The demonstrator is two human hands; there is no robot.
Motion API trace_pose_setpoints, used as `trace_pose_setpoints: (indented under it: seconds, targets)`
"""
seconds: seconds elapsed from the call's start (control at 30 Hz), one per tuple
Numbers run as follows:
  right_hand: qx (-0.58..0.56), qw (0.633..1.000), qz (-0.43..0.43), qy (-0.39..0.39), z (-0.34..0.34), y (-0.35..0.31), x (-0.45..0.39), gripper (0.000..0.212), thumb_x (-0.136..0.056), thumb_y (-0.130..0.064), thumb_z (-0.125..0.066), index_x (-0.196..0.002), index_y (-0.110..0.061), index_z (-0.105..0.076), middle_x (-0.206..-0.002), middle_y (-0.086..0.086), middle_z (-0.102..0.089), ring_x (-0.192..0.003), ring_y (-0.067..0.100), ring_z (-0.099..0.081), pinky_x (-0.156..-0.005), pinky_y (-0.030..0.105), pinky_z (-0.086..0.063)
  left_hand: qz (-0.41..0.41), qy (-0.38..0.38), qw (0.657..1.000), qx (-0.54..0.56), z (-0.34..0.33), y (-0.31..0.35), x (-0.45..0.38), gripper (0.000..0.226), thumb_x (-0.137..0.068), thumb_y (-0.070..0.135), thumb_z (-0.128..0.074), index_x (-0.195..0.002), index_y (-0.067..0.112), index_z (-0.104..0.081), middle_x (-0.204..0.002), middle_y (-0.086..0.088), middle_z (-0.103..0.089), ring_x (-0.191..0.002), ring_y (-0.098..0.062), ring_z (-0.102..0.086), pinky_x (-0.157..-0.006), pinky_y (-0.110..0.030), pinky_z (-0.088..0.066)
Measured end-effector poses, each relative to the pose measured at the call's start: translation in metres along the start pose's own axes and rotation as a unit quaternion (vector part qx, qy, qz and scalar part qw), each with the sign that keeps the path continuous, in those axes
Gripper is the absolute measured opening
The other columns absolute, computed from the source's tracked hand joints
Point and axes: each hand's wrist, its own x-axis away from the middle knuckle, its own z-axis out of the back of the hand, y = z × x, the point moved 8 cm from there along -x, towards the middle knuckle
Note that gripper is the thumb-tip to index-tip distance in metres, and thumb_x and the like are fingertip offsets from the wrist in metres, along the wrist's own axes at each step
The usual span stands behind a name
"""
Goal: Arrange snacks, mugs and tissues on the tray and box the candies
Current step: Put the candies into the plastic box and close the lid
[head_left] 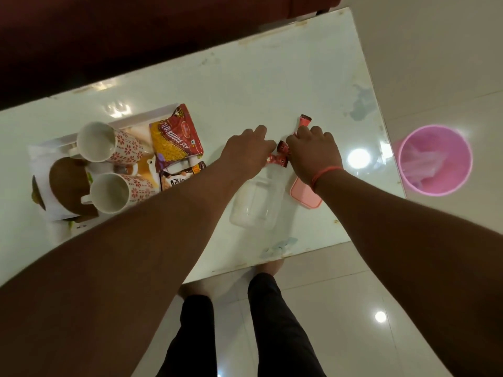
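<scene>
On the white tray (147, 115) at the left stand two patterned mugs (100, 141) (114, 193), a red and yellow snack packet (174, 140), a second packet (185, 175) and a tissue box (65, 183). Red-wrapped candies (281, 146) (277, 160) lie mid-table between my hands. My left hand (246, 148) has its fingers curled over the candies and grips one. My right hand (313, 148) grips other candies, with one (304, 121) sticking out beyond its fingers. A clear plastic box (255, 205) sits just below my hands, its pink lid (303, 193) beside it, partly under my right wrist.
The table is white and glossy (272, 85), with its right edge near my right hand. A pink bin (435, 160) with a plastic liner stands on the floor to the right. A dark sofa (109, 36) lies beyond the table. My legs are below the near edge.
</scene>
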Motion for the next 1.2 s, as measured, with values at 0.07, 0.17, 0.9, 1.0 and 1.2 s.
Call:
trace_pose_setpoints:
  seconds: [0.07,0.17,0.9,1.0,1.2]
  targets:
    - [-0.018,1.0,-0.009,0.011,-0.001,-0.002,0.001,0.02,-0.088,-0.011,-0.053,-0.105,-0.01,-0.063,-0.104,0.015,-0.06,-0.094,0.037,-0.056,-0.076,0.043,-0.044,-0.004,0.008,1.0,-0.003,0.001,0.0,-0.003,0.016,-0.088,0.019,-0.065,-0.102,0.016,-0.06,-0.107,-0.009,-0.048,-0.077,-0.023,-0.044,-0.056,-0.034,-0.036]
    - [-0.059,0.996,-0.053,0.031,-0.003,0.002,0.005,0.019,-0.087,-0.014,-0.052,-0.102,-0.008,-0.063,-0.101,0.016,-0.059,-0.09,0.036,-0.054,-0.074,0.042,-0.043,-0.004,0.013,1.0,-0.001,0.002,-0.002,-0.003,0.014,-0.088,0.018,-0.06,-0.101,0.012,-0.059,-0.108,-0.009,-0.048,-0.076,-0.023,-0.043,-0.056,-0.034,-0.035]
    - [-0.325,0.92,-0.211,0.06,-0.004,-0.026,0.104,0.032,-0.091,-0.034,-0.063,-0.118,-0.016,-0.06,-0.12,0.009,-0.052,-0.106,0.026,-0.056,-0.089,0.038,-0.052,0.172,0.05,0.974,0.137,-0.02,0.018,0.138,0.04,-0.085,0.046,-0.062,-0.111,0.016,-0.068,-0.143,-0.006,-0.046,-0.126,-0.027,-0.045,-0.099,-0.044,-0.043]
    - [-0.333,0.912,-0.225,0.087,0.005,0.003,0.073,0.034,-0.091,-0.026,-0.062,-0.122,-0.013,-0.057,-0.124,0.013,-0.048,-0.111,0.034,-0.054,-0.091,0.04,-0.05,0.173,0.056,0.972,0.148,-0.023,0.019,0.139,0.039,-0.087,0.044,-0.062,-0.115,0.016,-0.066,-0.144,-0.007,-0.044,-0.128,-0.028,-0.043,-0.101,-0.044,-0.042]
    - [-0.243,0.953,-0.174,0.044,0.012,0.026,-0.001,0.046,-0.095,-0.022,-0.053,-0.141,-0.02,-0.046,-0.141,0.019,-0.036,-0.125,0.038,-0.043,-0.099,0.045,-0.048,0.187,0.103,0.944,0.251,-0.021,0.012,0.149,0.028,-0.09,0.03,-0.065,-0.114,0.015,-0.064,-0.139,-0.008,-0.047,-0.125,-0.027,-0.045,-0.089,-0.037,-0.053]
